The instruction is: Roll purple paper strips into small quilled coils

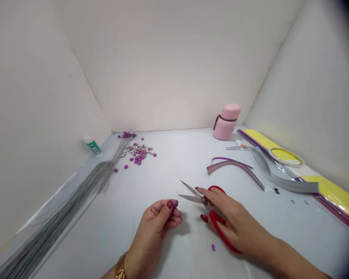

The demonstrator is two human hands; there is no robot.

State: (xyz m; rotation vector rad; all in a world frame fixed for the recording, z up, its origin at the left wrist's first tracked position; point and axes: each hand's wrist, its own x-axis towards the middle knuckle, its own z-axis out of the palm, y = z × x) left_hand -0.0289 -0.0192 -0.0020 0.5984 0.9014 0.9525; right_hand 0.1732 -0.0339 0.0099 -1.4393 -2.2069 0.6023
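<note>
Between the thumb and fingers of my left hand (158, 226) is a small purple folded paper piece (175, 204), mostly covered by the fingertips. My right hand (231, 219) grips red-handled scissors (221, 228). Their blades stand apart and point left, a little above and to the right of my left fingertips, without touching the purple piece. A small purple scrap (213, 247) lies on the table below the scissors.
Thin grey wires (64, 209) lie along the left, near a pile of small stars (139, 153) and a glue stick (93, 145). A pink flask (227, 122) stands at the back. Paper strips (235, 164), a tape roll (286, 157) and coloured paper packs (334, 193) lie right.
</note>
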